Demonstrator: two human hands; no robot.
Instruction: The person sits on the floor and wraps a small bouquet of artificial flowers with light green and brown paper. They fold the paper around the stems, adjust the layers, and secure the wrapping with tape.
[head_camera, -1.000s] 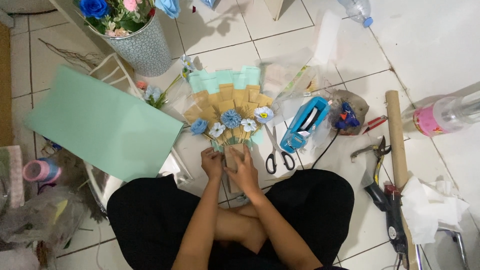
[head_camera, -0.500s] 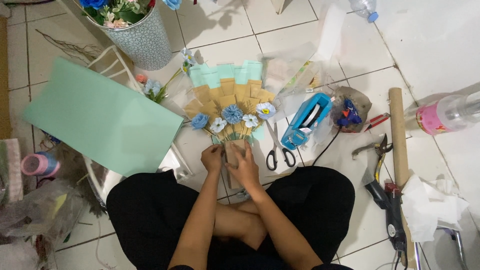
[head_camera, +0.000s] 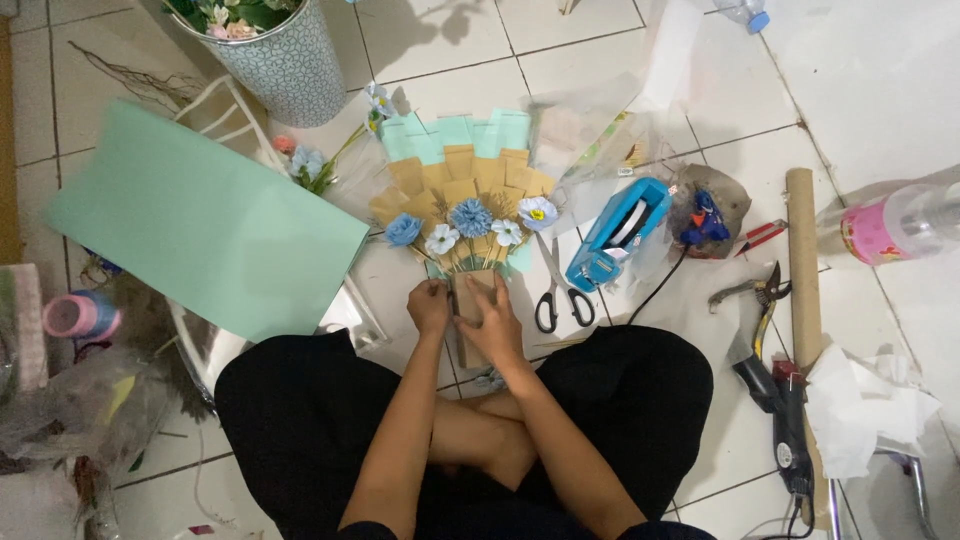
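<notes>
A paper bouquet (head_camera: 462, 190) lies on the tiled floor in front of me, with mint and tan folded paper fanned out behind several blue and white paper flowers. My left hand (head_camera: 429, 305) pinches the left side of its brown paper-wrapped handle (head_camera: 466, 325). My right hand (head_camera: 492, 322) lies over the handle's right side, fingers pressed on the wrap. Black scissors (head_camera: 556, 295) lie just right of my right hand.
A large mint paper sheet (head_camera: 205, 220) lies at the left, a patterned bucket of flowers (head_camera: 285, 55) behind it. A blue tape dispenser (head_camera: 620, 232), a cardboard tube (head_camera: 803, 300), pliers (head_camera: 760, 295), a glue gun (head_camera: 785, 420) and crumpled white paper (head_camera: 860, 405) lie to the right.
Both hands stay on the bouquet's handle with only slight finger shifts. The view has drifted a little, so the bouquet sits slightly lower in the frame.
</notes>
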